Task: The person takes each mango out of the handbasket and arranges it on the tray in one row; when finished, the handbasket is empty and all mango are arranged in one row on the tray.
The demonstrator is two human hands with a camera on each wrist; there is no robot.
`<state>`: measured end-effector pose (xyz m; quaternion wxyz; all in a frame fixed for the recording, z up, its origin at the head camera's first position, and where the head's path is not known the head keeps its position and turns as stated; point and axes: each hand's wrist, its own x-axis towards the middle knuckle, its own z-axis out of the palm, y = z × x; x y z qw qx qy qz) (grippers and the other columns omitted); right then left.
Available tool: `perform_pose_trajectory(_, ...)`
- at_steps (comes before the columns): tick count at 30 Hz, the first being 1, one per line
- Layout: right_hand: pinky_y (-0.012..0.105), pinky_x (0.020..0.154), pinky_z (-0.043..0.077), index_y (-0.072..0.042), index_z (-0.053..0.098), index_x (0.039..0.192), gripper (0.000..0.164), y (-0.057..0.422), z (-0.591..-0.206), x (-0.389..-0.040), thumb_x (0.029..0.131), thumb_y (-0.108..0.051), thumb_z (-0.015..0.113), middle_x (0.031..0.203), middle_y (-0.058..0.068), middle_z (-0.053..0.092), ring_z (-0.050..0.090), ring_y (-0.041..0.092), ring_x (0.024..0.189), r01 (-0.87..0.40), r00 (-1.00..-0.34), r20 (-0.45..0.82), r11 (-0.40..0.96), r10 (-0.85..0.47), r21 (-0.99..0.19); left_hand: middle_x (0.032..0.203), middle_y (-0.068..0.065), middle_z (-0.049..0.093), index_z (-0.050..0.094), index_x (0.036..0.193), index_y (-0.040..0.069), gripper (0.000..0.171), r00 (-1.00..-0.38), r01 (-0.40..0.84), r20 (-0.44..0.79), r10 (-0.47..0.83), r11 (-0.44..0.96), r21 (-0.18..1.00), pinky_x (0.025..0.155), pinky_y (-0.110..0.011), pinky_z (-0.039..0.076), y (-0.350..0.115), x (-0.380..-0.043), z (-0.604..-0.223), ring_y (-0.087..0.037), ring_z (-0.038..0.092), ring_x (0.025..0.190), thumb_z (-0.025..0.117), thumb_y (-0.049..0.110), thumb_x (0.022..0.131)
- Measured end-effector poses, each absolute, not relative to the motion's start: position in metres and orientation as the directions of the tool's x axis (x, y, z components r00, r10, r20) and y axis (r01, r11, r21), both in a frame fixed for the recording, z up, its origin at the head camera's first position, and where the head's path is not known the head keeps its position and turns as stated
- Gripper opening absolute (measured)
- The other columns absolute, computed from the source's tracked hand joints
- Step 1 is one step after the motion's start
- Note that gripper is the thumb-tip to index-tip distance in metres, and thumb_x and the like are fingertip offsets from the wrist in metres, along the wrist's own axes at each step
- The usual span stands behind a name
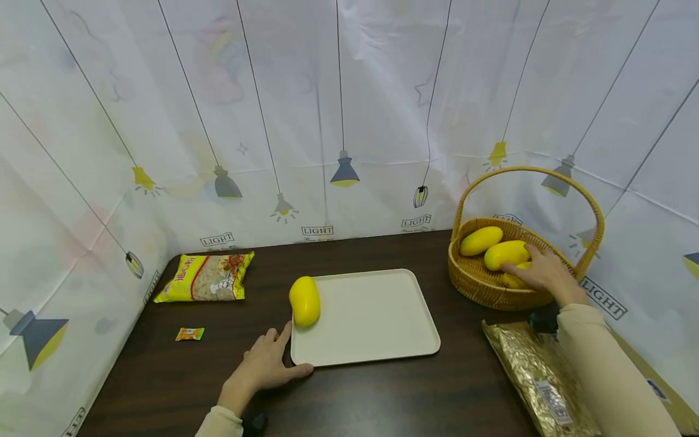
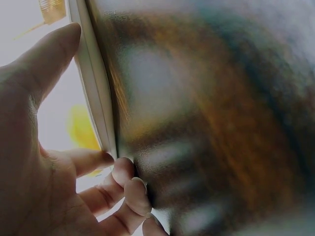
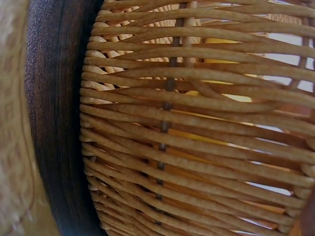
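Observation:
A yellow mango (image 1: 304,301) lies at the left edge of a cream rectangular tray (image 1: 371,315). My left hand (image 1: 263,363) touches the tray's near left corner, its thumb at the front rim and its fingers along the left side. In the left wrist view the thumb (image 2: 56,54) lies against the rim. Over the mangoes in a wicker basket (image 1: 480,290) is my right hand (image 1: 543,273). Its thumb and fingers are at the right end of the middle mango (image 1: 503,254) and above a partly covered mango (image 1: 513,280); the grip is hidden. Another mango (image 1: 480,241) lies behind.
A tall arched handle (image 1: 530,170) spans the basket. In front lies a gold foil bag (image 1: 537,370), partly under my right sleeve. At the left are a yellow snack bag (image 1: 210,278) and a small wrapped candy (image 1: 190,334). A printed curtain (image 1: 371,121) borders the dark table (image 1: 382,400).

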<state>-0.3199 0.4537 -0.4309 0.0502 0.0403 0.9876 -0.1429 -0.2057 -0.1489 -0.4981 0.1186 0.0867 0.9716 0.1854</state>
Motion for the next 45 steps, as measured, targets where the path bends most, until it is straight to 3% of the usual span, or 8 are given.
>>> perform_pose_trajectory(7,0.077,0.102,0.031,0.017,0.015,0.153,0.115,0.4525,-0.4327,-0.3219,0.091,-0.073,0.051,0.144,0.055,0.019,0.025,0.070,0.128,0.084,-0.993,-0.101,0.968,0.061,-0.238,0.133,-0.019,0.053,0.030,0.159,0.014,0.110,-0.957,0.125,-0.195,0.213,0.914,0.386,0.089,-0.074,0.043,-0.1484,-0.2046,-0.4966,-0.038,0.055,0.116,0.069,0.075,0.076)
perform_pose_trajectory(13,0.074,0.099,0.035,0.021,0.027,0.147,0.111,0.4526,-0.4352,-0.3224,0.092,-0.072,0.050,0.140,0.052,0.031,0.034,0.068,0.124,0.060,-0.994,-0.102,0.978,0.041,-0.201,0.132,-0.019,0.053,0.031,0.159,0.014,0.110,-0.957,0.121,-0.197,0.211,0.913,0.390,0.088,-0.073,0.044,-0.1478,-0.2038,-0.4957,-0.038,0.056,0.116,0.070,0.074,0.076)
perform_pose_trajectory(18,0.070,0.093,0.041,0.020,0.038,0.143,0.107,0.4534,-0.4344,-0.3193,0.092,-0.073,0.047,0.134,0.049,0.043,0.044,0.066,0.116,0.046,-0.993,-0.119,0.988,0.028,-0.149,0.133,-0.020,0.053,0.031,0.159,0.014,0.110,-0.956,0.121,-0.199,0.213,0.911,0.395,0.089,-0.075,0.043,-0.1455,-0.2035,-0.4962,-0.039,0.055,0.118,0.071,0.074,0.076)
perform_pose_trajectory(24,0.068,0.090,0.042,0.017,0.040,0.143,0.105,0.4562,-0.4327,-0.3147,0.090,-0.072,0.053,0.132,0.046,0.049,0.048,0.064,0.114,0.037,-0.991,-0.136,0.990,0.019,-0.136,0.128,-0.017,0.054,0.031,0.159,0.014,0.110,-0.954,0.126,-0.203,0.220,0.910,0.396,0.088,-0.074,0.043,-0.1428,-0.2040,-0.4987,-0.036,0.055,0.114,0.071,0.075,0.075)
perform_pose_trajectory(33,0.070,0.099,0.038,0.014,0.043,0.144,0.103,0.4490,-0.4337,-0.3185,0.088,-0.072,0.056,0.137,0.044,0.048,0.045,0.064,0.121,-0.009,-0.997,-0.072,0.989,-0.020,-0.149,0.132,-0.018,0.053,0.030,0.159,0.016,0.110,-0.961,0.117,-0.192,0.201,0.919,0.378,0.088,-0.077,0.042,-0.1460,-0.2031,-0.4954,-0.038,0.055,0.118,0.070,0.075,0.075)
perform_pose_trajectory(40,0.071,0.109,0.027,0.015,0.041,0.145,0.103,0.4489,-0.4307,-0.3153,0.088,-0.069,0.059,0.144,0.046,0.037,0.032,0.064,0.131,0.002,-1.000,0.000,0.975,0.002,-0.224,0.133,-0.019,0.053,0.031,0.159,0.014,0.110,-0.959,0.123,-0.191,0.209,0.916,0.382,0.088,-0.077,0.042,-0.1467,-0.2023,-0.4932,-0.039,0.054,0.119,0.070,0.074,0.076)
perform_pose_trajectory(45,0.074,0.107,0.025,0.011,0.040,0.147,0.101,0.4468,-0.4274,-0.3137,0.089,-0.070,0.059,0.147,0.047,0.031,0.025,0.065,0.133,0.000,-0.999,0.044,0.960,0.013,-0.282,0.134,-0.020,0.052,0.030,0.160,0.015,0.111,-0.959,0.113,-0.202,0.201,0.918,0.380,0.088,-0.077,0.042,-0.1477,-0.2027,-0.4947,-0.040,0.054,0.119,0.070,0.075,0.076)
